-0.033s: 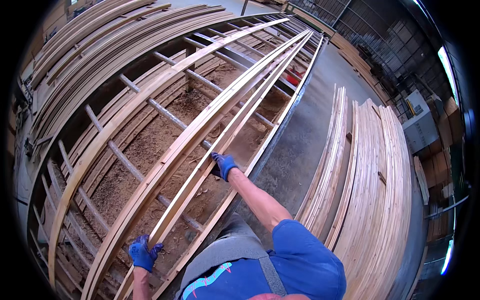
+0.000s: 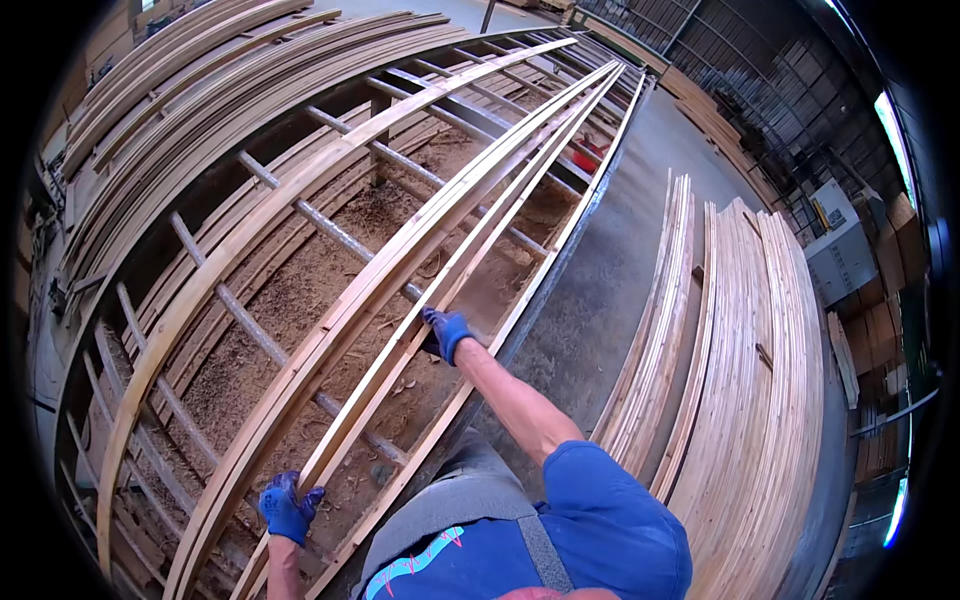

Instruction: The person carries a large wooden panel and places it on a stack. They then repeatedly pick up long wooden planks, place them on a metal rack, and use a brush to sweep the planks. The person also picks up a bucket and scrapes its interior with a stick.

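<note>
A long, narrow wooden board lies lengthwise over the metal rollers, running from the near left to the far end. My right hand, in a blue coated glove, grips it partway along, fingers wrapped at its edge. My left hand, gloved the same, is closed around its near part, thumb on the right side. Just left of it lie thicker boards side by side. Another board sits farther left, and a thin strip runs along the right edge.
Sawdust and shavings cover the ground below the rollers. Stacked boards lie beyond the left rail, and a broad stack of planks is on the floor at right. A white cabinet stands farther right. A red object shows beneath the far rollers.
</note>
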`<state>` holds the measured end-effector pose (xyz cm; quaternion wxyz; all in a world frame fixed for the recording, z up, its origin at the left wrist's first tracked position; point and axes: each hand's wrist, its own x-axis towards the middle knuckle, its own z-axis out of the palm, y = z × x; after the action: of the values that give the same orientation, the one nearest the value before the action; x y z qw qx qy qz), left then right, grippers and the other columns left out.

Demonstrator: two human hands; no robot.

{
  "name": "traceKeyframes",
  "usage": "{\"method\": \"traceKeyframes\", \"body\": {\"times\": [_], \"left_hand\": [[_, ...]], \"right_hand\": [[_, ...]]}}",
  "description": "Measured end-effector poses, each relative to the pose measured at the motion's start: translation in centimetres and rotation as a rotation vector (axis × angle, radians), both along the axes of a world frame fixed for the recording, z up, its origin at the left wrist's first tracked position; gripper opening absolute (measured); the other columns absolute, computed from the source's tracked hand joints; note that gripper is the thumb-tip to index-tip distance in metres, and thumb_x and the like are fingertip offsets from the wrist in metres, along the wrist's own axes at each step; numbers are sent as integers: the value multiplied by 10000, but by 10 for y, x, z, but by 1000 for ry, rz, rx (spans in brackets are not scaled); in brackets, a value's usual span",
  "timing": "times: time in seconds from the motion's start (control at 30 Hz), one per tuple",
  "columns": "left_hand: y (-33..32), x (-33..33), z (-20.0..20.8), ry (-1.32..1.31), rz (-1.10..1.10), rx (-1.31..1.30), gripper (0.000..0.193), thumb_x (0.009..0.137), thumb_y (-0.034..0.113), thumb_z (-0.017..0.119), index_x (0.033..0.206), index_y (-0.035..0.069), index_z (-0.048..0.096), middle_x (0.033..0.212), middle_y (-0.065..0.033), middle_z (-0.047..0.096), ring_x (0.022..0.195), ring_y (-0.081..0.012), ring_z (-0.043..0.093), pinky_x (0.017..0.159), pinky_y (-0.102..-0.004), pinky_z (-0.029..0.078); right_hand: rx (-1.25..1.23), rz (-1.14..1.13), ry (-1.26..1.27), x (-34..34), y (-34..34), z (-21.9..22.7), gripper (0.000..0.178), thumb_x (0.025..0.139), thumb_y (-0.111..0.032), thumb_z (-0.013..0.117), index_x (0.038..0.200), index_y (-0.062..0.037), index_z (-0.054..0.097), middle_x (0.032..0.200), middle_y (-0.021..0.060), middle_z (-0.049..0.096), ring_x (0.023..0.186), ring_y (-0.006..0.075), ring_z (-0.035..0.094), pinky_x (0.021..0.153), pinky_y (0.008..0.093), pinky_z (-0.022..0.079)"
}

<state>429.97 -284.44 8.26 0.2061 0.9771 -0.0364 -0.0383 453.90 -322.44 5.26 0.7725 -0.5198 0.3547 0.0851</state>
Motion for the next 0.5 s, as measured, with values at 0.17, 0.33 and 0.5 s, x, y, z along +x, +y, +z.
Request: {"method": "traceKeyframes", "body": {"times": [0.17, 0.33, 0.5], "left_hand": [[-18, 2, -7, -72, -31, -85, 413, 684, 272, 760, 989, 28, 625, 915, -207, 624, 832, -384, 600, 727, -455, 481], [-22, -21, -17, -62, -12, 8, 432, 687, 198, 733, 1067, 45, 594, 961, -216, 606, 840, -390, 594, 728, -462, 477], [-16, -19, -27, -62, -27, -1, 430, 696, 206, 729, 1073, 51, 592, 954, -198, 611, 838, -388, 591, 721, -464, 475]], "right_hand": [[-215, 131, -36, 9, -39, -51, 514, 846, -452, 643, 999, 38, 616, 875, 165, 663, 707, 268, 665, 609, 412, 553], [-886, 1095, -29, -4, -51, 59, 581, 837, -520, 576, 1090, 2, 598, 911, 182, 688, 834, 311, 677, 720, 460, 535], [-1951, 1040, -1139, -3, -45, 58, 509, 826, -351, 565, 1270, -103, 548, 1215, 166, 604, 1060, 387, 596, 869, 617, 424]]}}
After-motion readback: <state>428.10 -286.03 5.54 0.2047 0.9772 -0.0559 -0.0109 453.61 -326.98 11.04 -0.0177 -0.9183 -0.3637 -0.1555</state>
